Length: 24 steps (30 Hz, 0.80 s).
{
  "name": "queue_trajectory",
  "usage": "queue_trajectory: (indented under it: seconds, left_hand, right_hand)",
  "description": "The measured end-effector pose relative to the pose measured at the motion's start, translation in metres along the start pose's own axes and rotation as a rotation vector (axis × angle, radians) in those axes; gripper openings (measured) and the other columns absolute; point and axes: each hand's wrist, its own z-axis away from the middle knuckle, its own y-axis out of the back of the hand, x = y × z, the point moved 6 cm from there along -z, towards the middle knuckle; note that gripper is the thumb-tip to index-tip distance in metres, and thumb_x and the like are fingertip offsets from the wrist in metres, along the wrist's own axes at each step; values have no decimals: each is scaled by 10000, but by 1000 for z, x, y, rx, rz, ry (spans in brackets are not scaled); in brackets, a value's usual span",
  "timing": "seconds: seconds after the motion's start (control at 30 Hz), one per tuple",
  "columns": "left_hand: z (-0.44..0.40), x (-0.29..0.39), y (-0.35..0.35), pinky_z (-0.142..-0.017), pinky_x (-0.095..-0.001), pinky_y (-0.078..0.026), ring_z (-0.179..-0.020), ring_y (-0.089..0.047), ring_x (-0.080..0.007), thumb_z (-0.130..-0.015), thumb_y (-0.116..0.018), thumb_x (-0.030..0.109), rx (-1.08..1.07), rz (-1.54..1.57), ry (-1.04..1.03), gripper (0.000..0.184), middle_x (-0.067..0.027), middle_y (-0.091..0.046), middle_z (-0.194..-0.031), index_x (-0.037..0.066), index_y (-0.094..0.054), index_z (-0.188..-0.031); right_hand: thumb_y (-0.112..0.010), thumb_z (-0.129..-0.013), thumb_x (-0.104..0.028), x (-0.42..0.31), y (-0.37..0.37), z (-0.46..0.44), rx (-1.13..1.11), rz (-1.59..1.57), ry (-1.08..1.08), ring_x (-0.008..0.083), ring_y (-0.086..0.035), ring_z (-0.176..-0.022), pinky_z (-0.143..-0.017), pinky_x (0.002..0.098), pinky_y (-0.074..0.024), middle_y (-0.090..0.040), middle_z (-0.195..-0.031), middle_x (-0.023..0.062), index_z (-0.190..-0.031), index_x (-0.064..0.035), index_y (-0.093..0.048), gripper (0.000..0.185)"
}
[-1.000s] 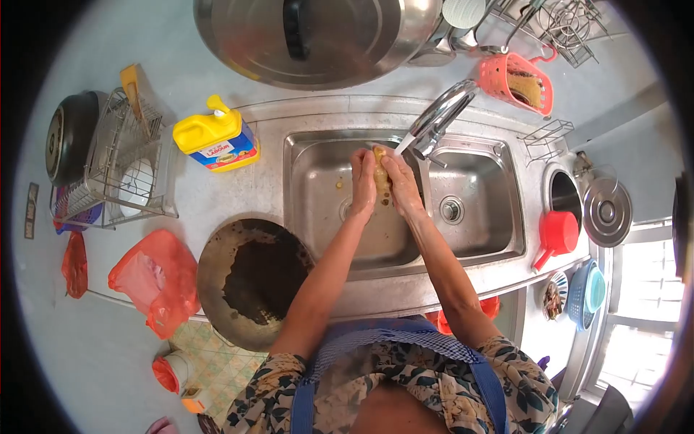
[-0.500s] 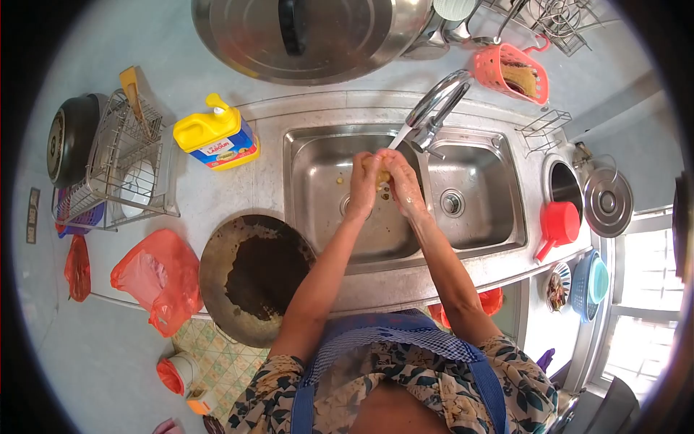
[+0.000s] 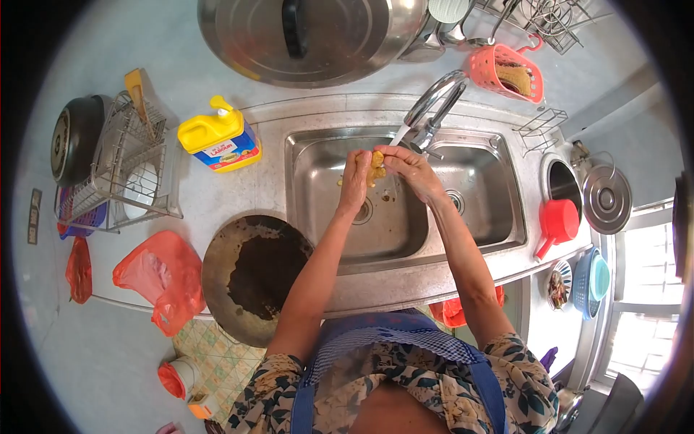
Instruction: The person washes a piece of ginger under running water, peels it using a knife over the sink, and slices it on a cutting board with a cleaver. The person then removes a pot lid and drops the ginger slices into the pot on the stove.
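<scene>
In the upper middle of the frame, the left hand [image 3: 354, 182] and the right hand [image 3: 412, 172] pinch between them a small, knobbly yellow lump [image 3: 376, 172], above the rectangular steel left basin [image 3: 325, 217]. To rinse it well, I would hold it under the white water stream [image 3: 398, 134] from the curved chrome tap [image 3: 434, 101], turning it slowly so that each fold is reached, with a light grip. Its long axis seems to run nearly up and down the frame, lower end slightly leftward; fingers cover part, so which end is its front I cannot tell.
</scene>
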Motion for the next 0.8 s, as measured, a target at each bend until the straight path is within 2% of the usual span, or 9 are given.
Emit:
queue_trajectory:
  seconds: [0.2, 0.33, 0.37, 0.47, 0.57, 0.63, 0.7, 0.77, 0.8]
  left_hand:
    - [-1, 7, -11, -646, -217, -430, -767, -503, -84, -927, -424, 368, -6, -123, 89, 342, -28, -508, -878, 49, -473, -1040]
    - [-5, -5, -21, -676, -243, -418, -831, -477, -102, -893, -498, 220, 12, -27, 132, 277, -37, -492, -933, 38, -446, -1095]
    - [-2, -4, -26, -701, -245, -418, -848, -478, -104, -883, -514, 218, -7, 12, 166, 294, -33, -495, -944, 48, -444, -1113]
    - [-5, -3, -27, -755, -252, -429, -900, -491, -120, -848, -564, 178, -72, 114, 149, 373, -35, -500, -1016, 69, -420, -1176]
    - [-19, -30, -12, -653, -227, -437, -816, -527, -99, -807, -610, 186, 66, 308, 375, 375, -6, -535, -973, 113, -446, -1137]
    - [-36, -55, 0, -549, -194, -404, -702, -530, -70, -795, -636, 260, 88, 304, 476, 263, 35, -544, -832, 136, -539, -1006]
    - [-46, -67, -14, -482, -191, -361, -621, -494, -50, -793, -642, 295, 89, 442, 502, 192, 47, -525, -756, 152, -552, -886]
    - [-42, -74, -18, -431, -191, -315, -521, -438, -37, -786, -652, 334, 141, 543, 612, 187, 63, -490, -680, 176, -561, -826]
    - [-43, -68, -24, -389, -193, -269, -451, -381, -42, -798, -635, 360, 75, 503, 622, 208, 67, -435, -606, 174, -543, -785]
  right_hand:
    - [-563, -856, -106, -1, -8, 0, 96, -342, -61, 75, -534, -834, -770, 236, -421, -590, -887, -7, -956, -59, -589, 113]
    - [-608, -835, -167, 13, 4, -36, 372, -241, 19, 72, -489, -665, -599, 223, -404, -540, -759, -53, -836, -124, -554, 69]
    - [-573, -853, -235, 15, 11, -45, 457, -156, -11, 125, -522, -670, -608, 276, -426, -571, -779, 12, -847, -97, -551, 139]
    - [-505, -876, -299, 24, 28, -68, 667, 663, -26, 219, -558, -714, -643, 324, -442, -584, -795, 100, -878, -54, -538, 247]
    - [-437, -886, -267, -3, 10, -53, 725, 848, 436, 341, -595, -737, -628, 411, -461, -606, -759, 146, -984, -36, -548, 274]
    - [-449, -863, -216, 0, 0, -42, 395, 1336, 232, 350, -606, -725, -622, 437, -469, -610, -757, 163, -1013, -34, -551, 257]
    - [-476, -830, -176, -7, 7, -14, 167, 1255, 295, 345, -610, -726, -621, 443, -479, -608, -752, 173, -1022, -78, -566, 233]
    - [-498, -819, -174, -23, 28, -10, -82, 1521, 197, 343, -611, -717, -613, 442, -489, -605, -726, 177, -1029, -137, -576, 227]
    - [-504, -812, -168, -77, 21, 2, -54, 1772, 168, 322, -620, -702, -609, 434, -495, -618, -730, 144, -984, -186, -596, 196]
